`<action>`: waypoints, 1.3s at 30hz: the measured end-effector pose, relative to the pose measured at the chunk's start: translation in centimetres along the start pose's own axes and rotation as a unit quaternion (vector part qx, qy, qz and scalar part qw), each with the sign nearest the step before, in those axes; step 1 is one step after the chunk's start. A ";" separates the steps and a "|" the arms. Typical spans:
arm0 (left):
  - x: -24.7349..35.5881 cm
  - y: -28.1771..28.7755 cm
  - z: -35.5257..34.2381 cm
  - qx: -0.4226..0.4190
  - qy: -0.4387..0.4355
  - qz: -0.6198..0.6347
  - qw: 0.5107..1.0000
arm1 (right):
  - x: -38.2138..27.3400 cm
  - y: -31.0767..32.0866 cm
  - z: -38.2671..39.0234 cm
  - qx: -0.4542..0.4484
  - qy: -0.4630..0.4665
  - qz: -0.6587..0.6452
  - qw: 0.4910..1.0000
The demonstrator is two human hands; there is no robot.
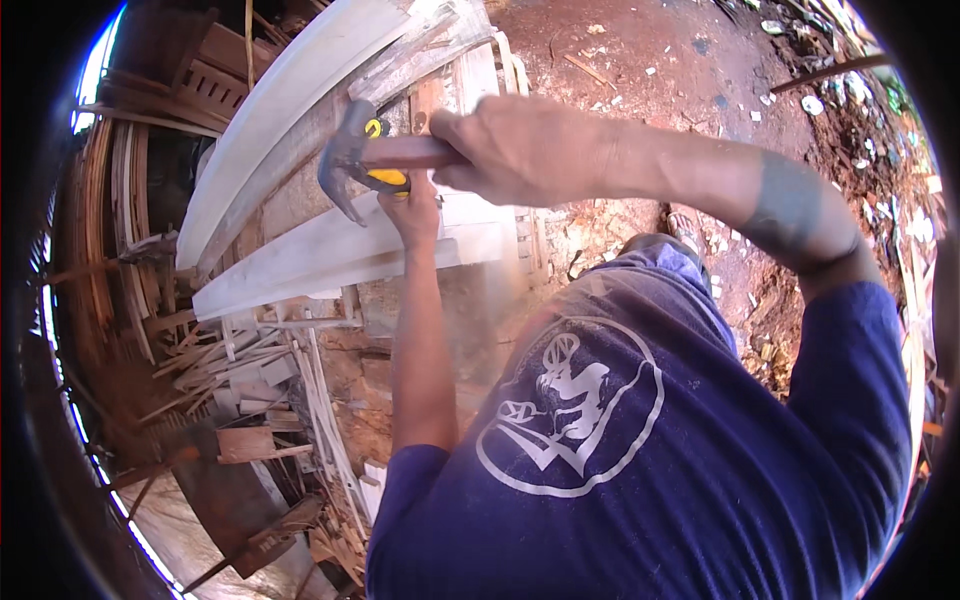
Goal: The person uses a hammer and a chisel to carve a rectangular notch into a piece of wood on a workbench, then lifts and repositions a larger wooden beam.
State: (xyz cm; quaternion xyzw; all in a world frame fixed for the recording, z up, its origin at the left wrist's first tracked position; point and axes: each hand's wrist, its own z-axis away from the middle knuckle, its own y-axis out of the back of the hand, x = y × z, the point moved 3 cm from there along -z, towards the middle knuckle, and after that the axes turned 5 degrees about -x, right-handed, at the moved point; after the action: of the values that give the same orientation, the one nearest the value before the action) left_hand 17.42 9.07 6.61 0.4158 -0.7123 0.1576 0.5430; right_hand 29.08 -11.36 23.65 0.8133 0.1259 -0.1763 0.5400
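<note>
My right hand (515, 150) is closed on the wooden handle of a claw hammer (346, 160), whose dark head is over pale boards. Below it, my left hand (412, 210) is closed on a yellow tool (386, 177), partly hidden by the hammer, so I cannot make out its kind. That hand is over a pale tapered board (290, 270). A long curved pale board (240, 148) lies beyond it, on the workbench at the upper left.
Stacked timber (130, 230) stands along the left side. Wooden offcuts (235, 385) are heaped at the lower left. A littered dirt floor (680, 70) spreads to the upper right. My foot (685, 228) shows beside my body.
</note>
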 end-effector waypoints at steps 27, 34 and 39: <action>-2.5 0.4 -0.4 -0.052 0.156 0.059 0.985 | 5.8 -3.1 1.9 -0.010 -0.087 -0.158 0.984; 0.9 1.5 6.0 -0.070 -0.092 -0.101 0.988 | 6.9 -1.2 6.5 0.056 -0.251 -0.240 0.936; 0.1 3.3 0.6 -0.050 0.029 0.266 0.962 | 8.0 -2.8 8.0 0.077 -0.306 -0.273 0.909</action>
State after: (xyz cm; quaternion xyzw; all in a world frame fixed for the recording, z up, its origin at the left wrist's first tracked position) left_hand 14.51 10.57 7.23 0.1787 -0.7883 0.2729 0.5217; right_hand 33.99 -17.51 15.08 0.6922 0.1576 -0.5662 0.4188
